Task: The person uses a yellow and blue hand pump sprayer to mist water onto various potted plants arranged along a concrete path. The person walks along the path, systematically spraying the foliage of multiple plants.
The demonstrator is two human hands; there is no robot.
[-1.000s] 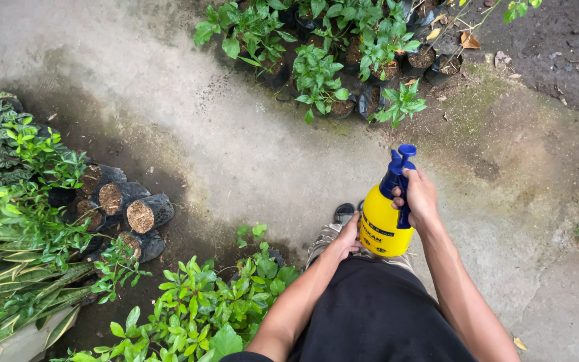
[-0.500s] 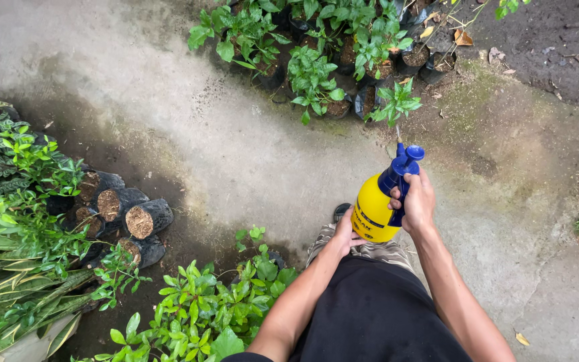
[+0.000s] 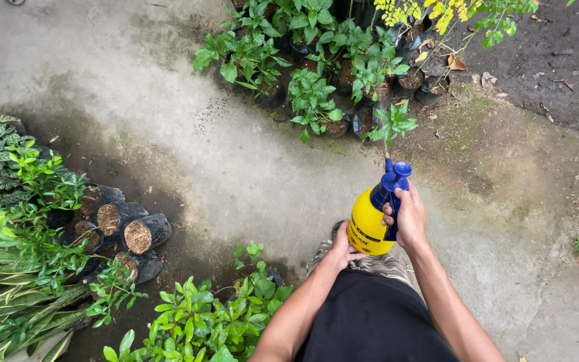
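Potted seedlings [image 3: 316, 100], toppled grow bags [image 3: 145, 234]

Pressure sprayer [image 3: 368, 228]: yellow tank, blue pump head and handle. Beyond it, seedlings [image 3: 316, 60] green in black grow bags. Left of sprayer, bags [image 3: 143, 233] show brown soil; striped green-yellow leaves [image 3: 15, 315]. Concrete ground [image 3: 236, 174] mottled grey. Shorts [image 3: 370, 318] black.

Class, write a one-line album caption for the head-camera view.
Both hands steady a yellow pump sprayer, left hand beneath, right hand on its blue handle, above a concrete path edged with potted seedlings.
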